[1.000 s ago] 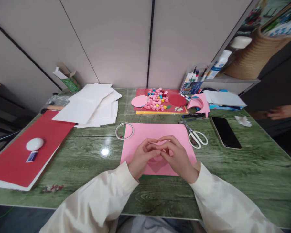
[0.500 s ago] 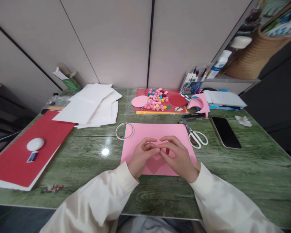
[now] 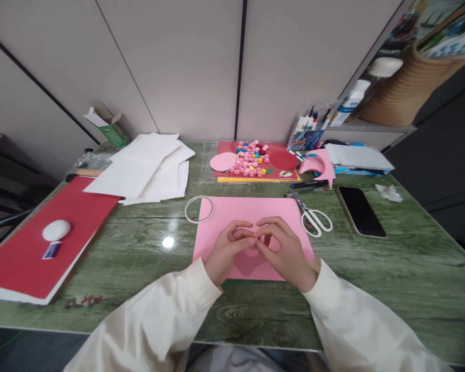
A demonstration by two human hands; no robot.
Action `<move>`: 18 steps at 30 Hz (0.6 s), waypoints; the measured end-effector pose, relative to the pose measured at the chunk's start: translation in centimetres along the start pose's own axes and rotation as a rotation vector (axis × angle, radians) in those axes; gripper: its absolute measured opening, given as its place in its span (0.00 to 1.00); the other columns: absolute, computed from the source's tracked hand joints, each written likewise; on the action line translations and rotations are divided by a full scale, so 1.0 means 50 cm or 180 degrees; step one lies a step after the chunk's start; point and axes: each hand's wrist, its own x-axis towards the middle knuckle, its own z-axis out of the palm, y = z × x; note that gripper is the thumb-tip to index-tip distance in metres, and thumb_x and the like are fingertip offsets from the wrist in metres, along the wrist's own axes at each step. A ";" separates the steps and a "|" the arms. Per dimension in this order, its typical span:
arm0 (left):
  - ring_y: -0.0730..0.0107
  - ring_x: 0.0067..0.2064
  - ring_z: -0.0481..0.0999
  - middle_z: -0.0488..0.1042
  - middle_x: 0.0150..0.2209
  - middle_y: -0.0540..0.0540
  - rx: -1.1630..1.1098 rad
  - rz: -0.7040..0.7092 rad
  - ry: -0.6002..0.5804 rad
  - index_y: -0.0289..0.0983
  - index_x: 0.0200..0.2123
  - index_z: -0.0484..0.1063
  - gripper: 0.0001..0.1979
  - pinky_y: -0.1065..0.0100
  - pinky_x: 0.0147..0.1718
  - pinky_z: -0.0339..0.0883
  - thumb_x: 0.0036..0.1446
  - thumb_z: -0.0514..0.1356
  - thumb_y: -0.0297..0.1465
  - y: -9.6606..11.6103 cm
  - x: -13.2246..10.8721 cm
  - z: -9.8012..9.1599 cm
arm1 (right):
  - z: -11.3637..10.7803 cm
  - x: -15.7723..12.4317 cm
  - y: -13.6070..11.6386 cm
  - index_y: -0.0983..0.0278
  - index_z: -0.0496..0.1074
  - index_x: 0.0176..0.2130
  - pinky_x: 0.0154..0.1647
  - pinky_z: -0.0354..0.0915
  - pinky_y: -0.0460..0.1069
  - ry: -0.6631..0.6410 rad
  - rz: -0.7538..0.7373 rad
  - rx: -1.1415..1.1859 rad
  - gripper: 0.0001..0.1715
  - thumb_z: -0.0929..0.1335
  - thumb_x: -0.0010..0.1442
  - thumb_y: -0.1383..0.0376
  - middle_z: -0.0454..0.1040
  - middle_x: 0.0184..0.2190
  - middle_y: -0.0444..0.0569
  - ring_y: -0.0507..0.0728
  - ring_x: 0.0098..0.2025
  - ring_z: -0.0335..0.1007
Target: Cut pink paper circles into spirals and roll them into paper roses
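My left hand (image 3: 230, 249) and my right hand (image 3: 284, 252) meet over a pink sheet of paper (image 3: 248, 209), fingers curved and thumb tips nearly touching. Both are closed in a pinch; whatever lies between the fingertips is too small and too close in colour to the pink sheet to make out. A roll of white tape (image 3: 187, 212) overlaps the sheet's upper left corner. Beside its right edge lie white-handled scissors (image 3: 316, 222). Beyond the sheet, small pink, blue and yellow folded pieces (image 3: 250, 161) are heaped on a red sheet, between a pink disc (image 3: 222, 161) and a red disc (image 3: 283, 160).
White papers (image 3: 139, 163) and a red board (image 3: 31, 243) bearing a white oval object (image 3: 56, 230) lie to the left. On the right are a phone (image 3: 361, 212), pens (image 3: 310, 184), a cut pink scrap (image 3: 325, 165) and a pen box (image 3: 305, 138). A wall panel (image 3: 178, 67) rises behind.
The fingers shift very slightly at the tips, with the right fingertips a little farther from the left ones. Everything else on the table stays where it was.
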 end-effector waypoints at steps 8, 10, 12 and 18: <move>0.74 0.30 0.71 0.73 0.28 0.49 -0.0043 -0.0003 0.0013 0.35 0.38 0.67 0.15 0.72 0.31 0.62 0.44 0.65 0.25 0.002 0.002 0.000 | 0.001 0.002 -0.003 0.62 0.68 0.32 0.30 0.67 0.48 -0.0097 -0.0028 0.0117 0.07 0.66 0.53 0.73 0.66 0.39 0.48 0.50 0.29 0.64; 0.74 0.29 0.71 0.73 0.29 0.50 -0.0112 -0.0003 0.0025 0.36 0.38 0.67 0.15 0.71 0.30 0.62 0.45 0.64 0.25 0.001 0.004 -0.002 | -0.001 0.001 -0.002 0.61 0.69 0.35 0.32 0.68 0.49 -0.0105 -0.0059 0.0100 0.08 0.66 0.54 0.73 0.66 0.40 0.49 0.51 0.32 0.66; 0.73 0.30 0.72 0.73 0.30 0.49 -0.0147 0.0015 0.0017 0.36 0.39 0.67 0.15 0.70 0.31 0.63 0.45 0.64 0.24 0.001 0.005 -0.004 | -0.003 0.001 -0.002 0.60 0.70 0.38 0.34 0.68 0.49 -0.0094 -0.0138 0.0042 0.10 0.65 0.55 0.72 0.66 0.40 0.49 0.54 0.37 0.66; 0.69 0.33 0.74 0.72 0.30 0.49 -0.0141 0.0083 -0.0064 0.36 0.40 0.66 0.14 0.68 0.32 0.64 0.47 0.61 0.24 0.002 0.003 -0.005 | -0.001 -0.001 0.002 0.57 0.70 0.45 0.45 0.67 0.53 -0.0228 -0.0329 -0.0043 0.16 0.63 0.59 0.72 0.68 0.41 0.50 0.56 0.45 0.66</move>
